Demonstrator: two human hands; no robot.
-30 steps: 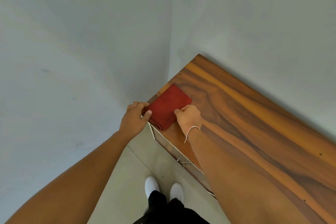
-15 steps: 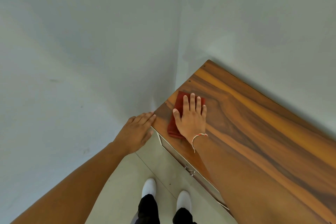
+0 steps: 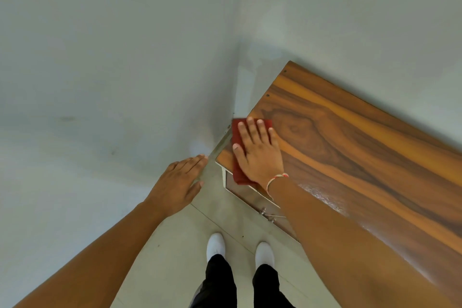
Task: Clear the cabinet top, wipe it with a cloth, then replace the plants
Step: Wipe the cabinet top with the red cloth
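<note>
A folded red cloth (image 3: pixel 237 172) lies on the left end of the wooden cabinet top (image 3: pixel 350 137), reaching its near corner. My right hand (image 3: pixel 257 152) presses flat on the cloth, fingers spread and pointing away from me. My left hand (image 3: pixel 180 182) hovers flat and empty just left of the cabinet's corner, fingertips near its side edge. No plants are in view.
Pale walls meet in a corner (image 3: pixel 237 70) right behind the cabinet's left end. The cabinet's front panel with a metal latch (image 3: pixel 268 215) shows under my right forearm. My two white shoes (image 3: pixel 216 245) stand on the tiled floor close to the cabinet.
My left hand let go of the cloth and moved off the cabinet's edge. My right hand flattened onto the cloth and slid it towards the left end.
</note>
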